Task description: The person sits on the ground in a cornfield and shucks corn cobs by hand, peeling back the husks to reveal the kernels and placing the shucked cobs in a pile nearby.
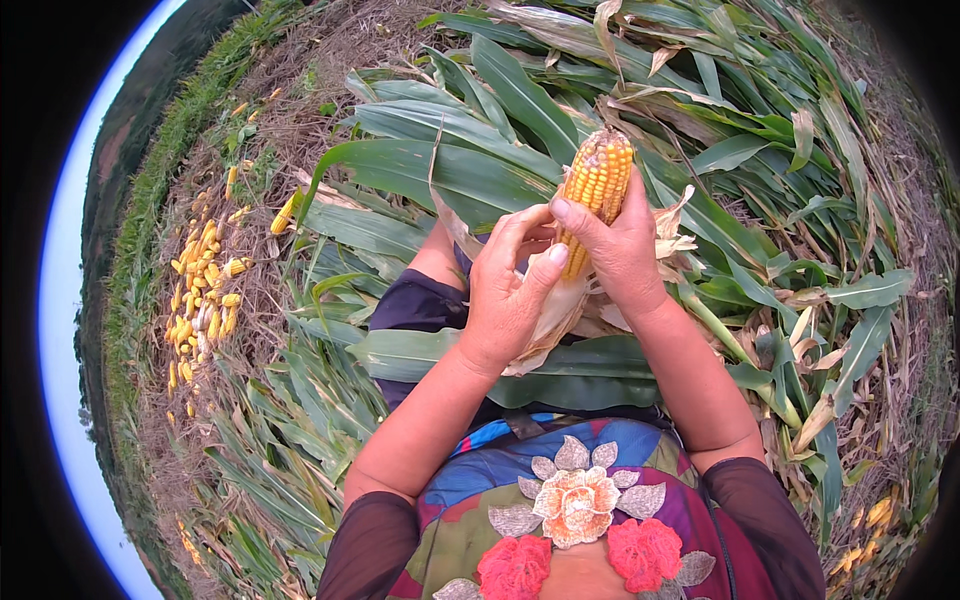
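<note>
A yellow ear of corn (598, 178) stands tip up in front of my lap, its upper kernels bare. Pale dry husk (559, 319) is peeled down around its lower end. My right hand (616, 244) is wrapped around the middle of the ear, thumb across the kernels. At the ear's left side, my left hand (514, 281) has its thumb and bent fingers against the lower kernels and husk. Its fingertips are partly hidden, so a firm hold on the husk cannot be made out. A long green corn leaf (577, 367) lies across my lap.
Cut corn stalks with green leaves (757, 150) lie heaped ahead and to the right. A pile of husked ears (199, 292) rests on straw-covered ground at the left. One single ear (285, 214) lies nearer. More ears (870, 532) show at the lower right.
</note>
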The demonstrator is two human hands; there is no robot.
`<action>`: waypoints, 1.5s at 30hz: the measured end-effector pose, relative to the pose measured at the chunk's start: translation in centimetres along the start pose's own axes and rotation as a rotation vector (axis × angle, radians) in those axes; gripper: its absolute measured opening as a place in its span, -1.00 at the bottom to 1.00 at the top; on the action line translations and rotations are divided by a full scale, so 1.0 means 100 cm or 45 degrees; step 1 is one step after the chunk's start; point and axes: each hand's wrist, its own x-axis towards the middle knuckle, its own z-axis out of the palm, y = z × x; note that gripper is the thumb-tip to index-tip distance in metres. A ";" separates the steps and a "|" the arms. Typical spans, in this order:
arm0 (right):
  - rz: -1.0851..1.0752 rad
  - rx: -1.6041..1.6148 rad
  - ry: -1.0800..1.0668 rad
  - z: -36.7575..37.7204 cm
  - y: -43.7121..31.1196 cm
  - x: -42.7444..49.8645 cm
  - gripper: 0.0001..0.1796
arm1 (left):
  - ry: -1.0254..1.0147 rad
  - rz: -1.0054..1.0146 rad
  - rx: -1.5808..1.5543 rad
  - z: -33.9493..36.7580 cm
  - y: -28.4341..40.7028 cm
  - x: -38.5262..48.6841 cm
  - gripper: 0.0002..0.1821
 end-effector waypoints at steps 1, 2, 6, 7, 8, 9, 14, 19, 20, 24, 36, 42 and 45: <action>-0.044 -0.225 -0.030 0.004 0.003 -0.014 -0.23 | 0.051 0.050 0.145 0.002 0.003 -0.002 -0.49; -0.086 -0.450 -0.062 0.008 0.005 -0.026 -0.18 | 0.093 0.137 0.225 0.001 0.003 -0.003 -0.47; -0.270 -0.570 -0.207 0.010 0.019 -0.051 -0.06 | 0.239 0.295 0.254 0.000 0.006 0.000 -0.31; -0.407 -0.667 -0.232 0.008 0.022 -0.053 -0.04 | 0.273 0.247 0.115 0.006 0.011 0.002 -0.30; -0.545 -0.764 -0.253 0.005 0.022 -0.056 -0.03 | 0.306 0.198 -0.024 0.012 0.018 0.003 -0.29; -0.575 -0.884 -0.283 0.005 0.010 -0.059 -0.11 | 0.326 0.070 -0.230 0.015 0.027 0.004 -0.33; -0.798 -1.298 -0.367 -0.017 0.008 -0.059 -0.59 | 0.438 0.087 -0.390 0.007 0.016 0.009 -0.49; -0.843 -1.243 -0.394 -0.030 0.015 -0.060 -0.80 | 0.408 0.104 -0.426 -0.004 0.009 0.015 -0.46; -0.852 -1.195 -0.364 -0.035 0.022 -0.061 -0.81 | 0.381 0.106 -0.417 -0.005 0.010 0.016 -0.45; -0.301 -0.762 -0.328 -0.047 0.009 -0.055 -0.81 | 0.298 0.158 -0.507 -0.003 0.014 0.017 -0.44; 0.419 0.513 -0.866 -0.005 -0.010 -0.007 -0.53 | -0.162 0.487 0.251 -0.018 0.024 -0.002 0.08; 0.518 0.710 -0.492 0.016 -0.003 -0.021 -0.66 | -0.098 0.450 0.311 -0.021 0.024 -0.006 0.16; 0.697 0.918 -0.167 0.018 0.004 -0.018 -0.71 | 0.021 0.516 0.317 -0.024 0.016 -0.005 0.02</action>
